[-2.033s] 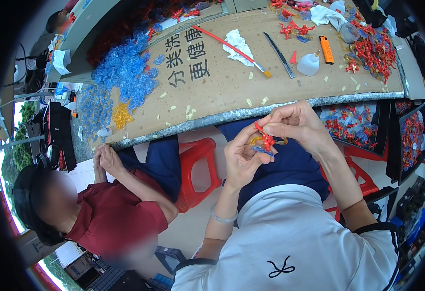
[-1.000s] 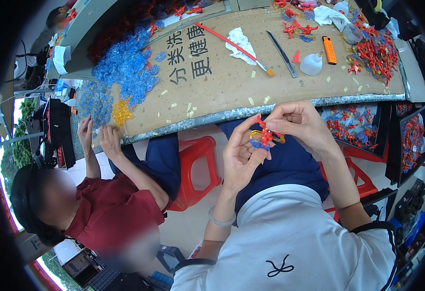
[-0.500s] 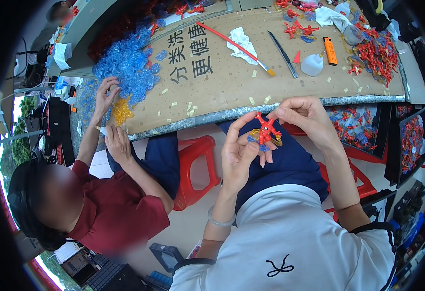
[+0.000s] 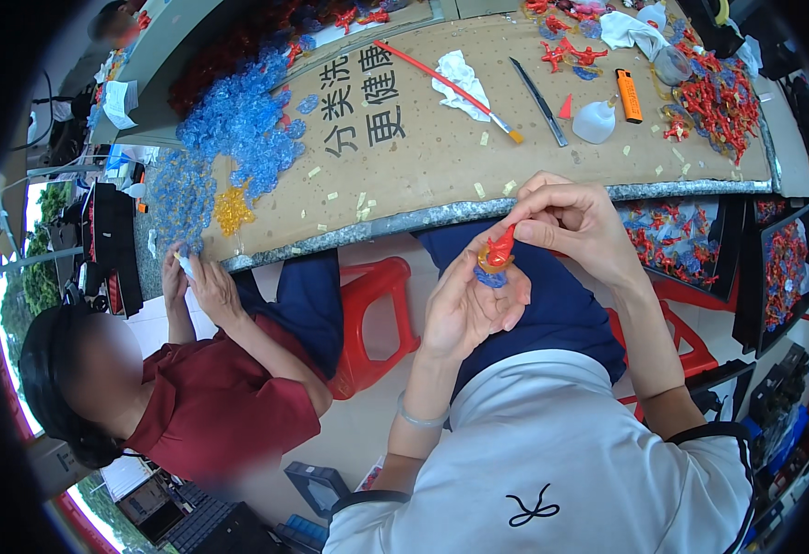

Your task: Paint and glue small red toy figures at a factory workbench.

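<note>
A small red toy figure (image 4: 501, 247) with a clear yellow part around its middle and a clear blue base is held up just off the table's near edge. My left hand (image 4: 467, 309) has it between the fingers, palm turned up, with the blue base over the palm. The thumb and index finger of my right hand (image 4: 573, 220) are closed at the red upper end of the figure. How far each fingertip wraps it is partly hidden.
On the brown board (image 4: 441, 175) lie a red brush (image 4: 451, 85), a black craft knife (image 4: 538, 102), an orange lighter (image 4: 628, 96) and a squeeze bottle (image 4: 595, 122). Red figures (image 4: 718, 111) pile up at right, blue pieces (image 4: 247, 120) at left. A co-worker (image 4: 229, 397) sits at left.
The red figure has turned in my hands, from facing up with limbs spread to edge-on. My right fingers have moved onto its top. The co-worker's hands have drawn together near the table edge.
</note>
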Motion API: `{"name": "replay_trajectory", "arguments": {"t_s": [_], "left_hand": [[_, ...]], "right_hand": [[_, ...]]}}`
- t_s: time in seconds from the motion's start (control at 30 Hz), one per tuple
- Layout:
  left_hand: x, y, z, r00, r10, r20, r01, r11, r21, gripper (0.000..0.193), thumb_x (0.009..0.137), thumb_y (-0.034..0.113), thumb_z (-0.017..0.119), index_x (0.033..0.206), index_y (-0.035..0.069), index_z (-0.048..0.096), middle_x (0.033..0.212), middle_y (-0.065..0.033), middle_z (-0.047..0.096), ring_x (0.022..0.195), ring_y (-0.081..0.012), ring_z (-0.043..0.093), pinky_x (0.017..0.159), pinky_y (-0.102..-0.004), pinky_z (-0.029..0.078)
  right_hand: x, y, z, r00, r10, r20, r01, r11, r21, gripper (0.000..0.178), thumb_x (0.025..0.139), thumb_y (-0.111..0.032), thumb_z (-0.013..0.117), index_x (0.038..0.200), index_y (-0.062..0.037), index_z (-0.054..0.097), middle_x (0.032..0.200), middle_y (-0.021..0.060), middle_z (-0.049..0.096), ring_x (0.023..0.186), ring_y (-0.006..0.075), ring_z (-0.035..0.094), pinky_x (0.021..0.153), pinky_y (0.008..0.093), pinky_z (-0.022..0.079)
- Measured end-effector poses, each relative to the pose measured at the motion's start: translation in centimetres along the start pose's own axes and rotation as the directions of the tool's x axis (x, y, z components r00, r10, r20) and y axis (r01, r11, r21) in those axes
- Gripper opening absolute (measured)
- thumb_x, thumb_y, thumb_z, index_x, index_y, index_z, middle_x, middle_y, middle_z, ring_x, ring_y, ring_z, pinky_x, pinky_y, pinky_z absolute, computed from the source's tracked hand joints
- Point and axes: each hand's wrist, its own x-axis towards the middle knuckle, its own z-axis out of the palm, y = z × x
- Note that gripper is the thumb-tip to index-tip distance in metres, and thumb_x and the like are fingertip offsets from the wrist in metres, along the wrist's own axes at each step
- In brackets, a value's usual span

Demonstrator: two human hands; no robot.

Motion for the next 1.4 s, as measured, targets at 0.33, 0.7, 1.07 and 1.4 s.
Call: {"name": "replay_trajectory", "arguments": {"t_s": [0.33, 0.7, 1.07, 1.4], "left_hand": [[0.1, -0.8, -0.6, 0.985, -0.140, 0.096, 0.156, 0.969, -0.189, 0.049, 0.101, 0.038, 0.017, 0.122, 0.001, 0.041, 0.089, -0.0246, 0.058, 0.058, -0.0198, 0.056, 0.044, -0.0215, 0.040], [0.2, -1.3, -1.1, 0.980, -0.200, 0.008, 0.199, 0.966, -0.164, 0.044, 0.101, 0.036, 0.024, 0.120, 0.001, 0.043, 0.080, -0.0228, 0.058, 0.055, -0.0197, 0.054, 0.041, -0.0209, 0.036], [0.2, -1.3, -0.6, 0.975, -0.219, -0.023, 0.211, 0.958, -0.193, 0.042, 0.101, 0.034, 0.024, 0.119, 0.001, 0.043, 0.078, -0.0216, 0.057, 0.053, -0.0180, 0.052, 0.040, -0.0200, 0.035], [0.2, -1.4, -0.9, 0.975, -0.220, 0.026, 0.220, 0.945, -0.244, 0.042, 0.101, 0.032, 0.024, 0.120, 0.000, 0.042, 0.081, -0.0227, 0.057, 0.053, -0.0182, 0.051, 0.042, -0.0201, 0.036]], "right_hand": [[0.0, 0.0, -0.1, 0.999, 0.046, -0.028, -0.046, 0.999, 0.010, 0.011, 0.078, -0.006, 0.072, 0.086, 0.0011, 0.070, 0.079, -0.0002, 0.056, 0.061, 0.0016, 0.041, 0.052, 0.0174, 0.031], [0.1, 0.0, -0.2, 0.990, 0.137, -0.039, -0.134, 0.989, 0.060, 0.009, 0.078, -0.004, 0.071, 0.080, 0.0037, 0.068, 0.081, 0.0025, 0.057, 0.067, 0.0034, 0.054, 0.058, 0.0167, 0.043], [0.0, -0.1, -0.3, 0.986, 0.163, -0.036, -0.159, 0.983, 0.092, 0.008, 0.078, -0.004, 0.071, 0.078, 0.0037, 0.067, 0.082, 0.0043, 0.059, 0.072, 0.0065, 0.059, 0.064, 0.0189, 0.047], [0.1, -0.2, -0.3, 0.984, 0.176, -0.028, -0.173, 0.980, 0.099, 0.007, 0.078, -0.003, 0.070, 0.078, 0.0039, 0.067, 0.081, 0.0043, 0.059, 0.073, 0.0077, 0.061, 0.065, 0.0203, 0.050]]}}
